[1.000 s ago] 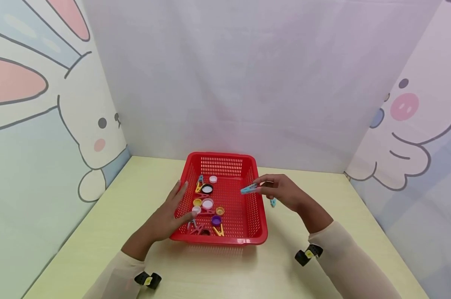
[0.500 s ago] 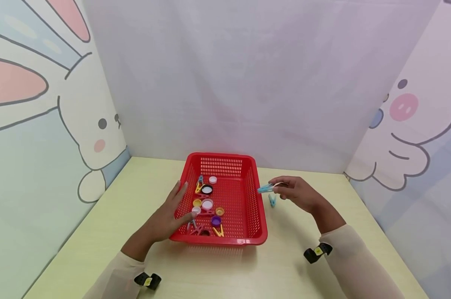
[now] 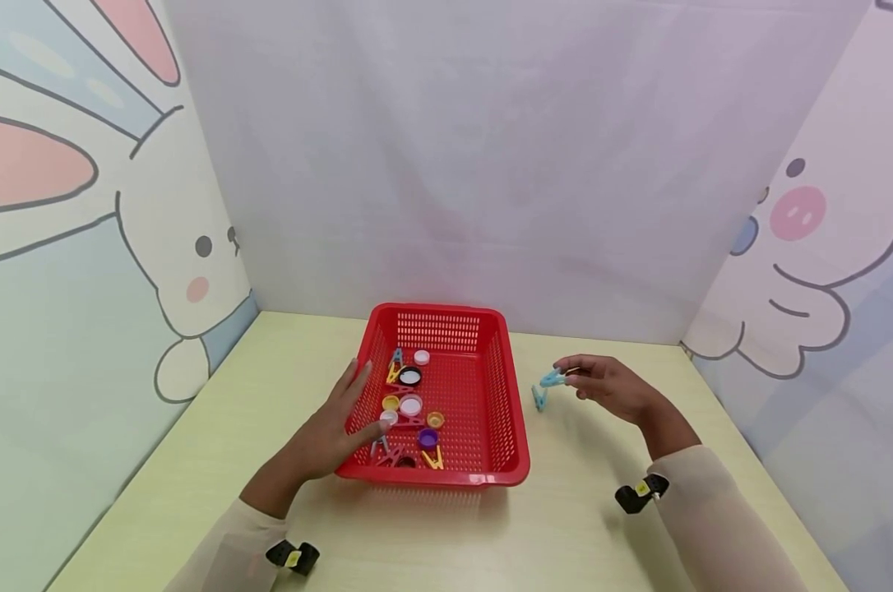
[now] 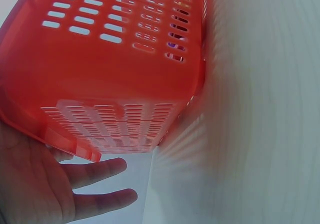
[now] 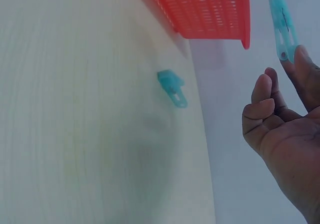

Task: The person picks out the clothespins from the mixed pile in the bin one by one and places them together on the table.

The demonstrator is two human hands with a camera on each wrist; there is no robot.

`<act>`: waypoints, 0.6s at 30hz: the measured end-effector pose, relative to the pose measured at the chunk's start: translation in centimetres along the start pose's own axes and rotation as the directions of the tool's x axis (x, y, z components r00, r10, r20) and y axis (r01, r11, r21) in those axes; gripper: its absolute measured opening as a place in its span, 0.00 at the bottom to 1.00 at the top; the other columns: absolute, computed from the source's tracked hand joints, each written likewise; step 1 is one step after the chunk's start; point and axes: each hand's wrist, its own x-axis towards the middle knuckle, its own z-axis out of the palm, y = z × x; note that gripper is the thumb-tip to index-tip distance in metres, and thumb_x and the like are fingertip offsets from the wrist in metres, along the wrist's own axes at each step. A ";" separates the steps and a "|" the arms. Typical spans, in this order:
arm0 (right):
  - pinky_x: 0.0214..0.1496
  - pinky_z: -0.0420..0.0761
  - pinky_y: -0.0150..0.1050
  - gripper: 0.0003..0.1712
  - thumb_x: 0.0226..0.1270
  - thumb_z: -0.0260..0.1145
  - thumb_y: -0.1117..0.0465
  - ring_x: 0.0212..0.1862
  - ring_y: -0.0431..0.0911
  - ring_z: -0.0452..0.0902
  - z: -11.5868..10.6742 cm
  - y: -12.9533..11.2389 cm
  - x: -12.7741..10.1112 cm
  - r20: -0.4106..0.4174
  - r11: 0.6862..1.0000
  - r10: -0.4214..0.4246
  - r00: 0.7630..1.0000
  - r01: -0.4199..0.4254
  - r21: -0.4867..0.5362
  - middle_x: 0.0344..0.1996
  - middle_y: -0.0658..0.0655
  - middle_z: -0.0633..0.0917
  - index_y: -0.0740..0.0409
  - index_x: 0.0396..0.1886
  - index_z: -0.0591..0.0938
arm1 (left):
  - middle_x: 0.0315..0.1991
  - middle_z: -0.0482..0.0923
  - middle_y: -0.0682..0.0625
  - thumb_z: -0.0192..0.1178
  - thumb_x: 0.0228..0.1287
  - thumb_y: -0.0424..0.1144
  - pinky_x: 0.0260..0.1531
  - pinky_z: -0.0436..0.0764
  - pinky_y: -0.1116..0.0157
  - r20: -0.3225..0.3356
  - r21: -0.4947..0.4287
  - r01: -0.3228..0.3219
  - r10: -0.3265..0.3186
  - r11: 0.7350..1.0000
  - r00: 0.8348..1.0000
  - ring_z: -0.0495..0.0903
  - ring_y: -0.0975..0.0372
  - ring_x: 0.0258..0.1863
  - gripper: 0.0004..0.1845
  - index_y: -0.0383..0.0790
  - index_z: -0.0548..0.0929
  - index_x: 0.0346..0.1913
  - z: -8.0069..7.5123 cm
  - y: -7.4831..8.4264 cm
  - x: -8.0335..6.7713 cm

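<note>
Head view: right hand (image 3: 608,386) pinches blue clothespin (image 3: 551,378) over table (image 3: 565,510).

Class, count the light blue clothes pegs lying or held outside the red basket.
2: one peg pinched in the right hand, another peg lying on the table beside the basket.

Light-blue clothespin (image 3: 551,378) pinched above the table's right half, a second blue clothespin (image 3: 539,398) lying just below it
</note>
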 end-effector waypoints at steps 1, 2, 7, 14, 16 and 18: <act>0.51 0.83 0.34 0.20 0.87 0.58 0.65 0.50 0.37 0.78 -0.2 0.1 0.0 0.004 1.000 0.004 1.000 -0.004 0.006 0.53 0.44 0.85 0.70 0.71 0.76 | 0.92 0.35 0.40 0.71 0.64 0.65 0.58 0.89 0.39 0.001 0.000 0.001 -0.001 1.000 1.000 0.54 0.31 0.85 0.64 0.51 0.43 0.91 0.0 0.0 0.0; 0.51 0.83 0.34 0.20 0.87 0.58 0.66 0.50 0.37 0.78 -0.3 0.2 -0.1 0.007 1.000 0.009 1.000 -0.009 0.012 0.53 0.44 0.85 0.70 0.71 0.76 | 0.92 0.35 0.40 0.71 0.64 0.65 0.58 0.89 0.39 0.003 0.001 0.000 0.000 1.000 1.000 0.54 0.31 0.85 0.64 0.51 0.43 0.91 0.0 0.0 0.0; 0.51 0.83 0.35 0.23 0.87 0.58 0.65 0.51 0.37 0.77 -1.0 0.7 -0.2 0.009 0.999 0.044 0.999 -0.044 0.022 0.55 0.44 0.83 0.72 0.73 0.74 | 0.92 0.36 0.39 0.72 0.64 0.64 0.58 0.89 0.38 0.006 0.006 0.004 -0.004 1.000 1.000 0.54 0.30 0.85 0.64 0.51 0.43 0.91 0.0 -0.1 0.1; 0.56 0.80 0.41 0.25 0.88 0.59 0.60 0.57 0.45 0.75 -1.7 1.6 -0.3 -0.024 0.992 0.127 0.992 -0.128 -0.016 0.58 0.47 0.80 0.68 0.75 0.74 | 0.92 0.36 0.39 0.71 0.65 0.64 0.58 0.89 0.38 0.000 0.017 -0.002 0.002 1.000 1.000 0.54 0.31 0.86 0.63 0.50 0.43 0.91 0.0 -0.2 0.1; 0.56 0.79 0.41 0.25 0.88 0.59 0.60 0.58 0.47 0.74 -2.0 1.9 -0.3 -0.023 0.990 0.138 0.990 -0.138 -0.019 0.58 0.47 0.79 0.67 0.75 0.73 | 0.92 0.36 0.39 0.71 0.65 0.64 0.58 0.89 0.38 0.000 0.019 -0.002 0.002 1.000 1.000 0.54 0.30 0.86 0.63 0.50 0.43 0.91 0.0 -0.2 0.1; 0.56 0.79 0.41 0.25 0.88 0.58 0.60 0.57 0.48 0.74 -2.1 2.2 -0.3 -0.018 0.990 0.140 0.990 -0.140 -0.011 0.57 0.47 0.79 0.68 0.76 0.73 | 0.92 0.36 0.39 0.71 0.65 0.64 0.58 0.89 0.38 0.001 0.020 0.000 0.000 1.000 1.000 0.53 0.30 0.86 0.63 0.50 0.43 0.91 0.0 -0.2 0.1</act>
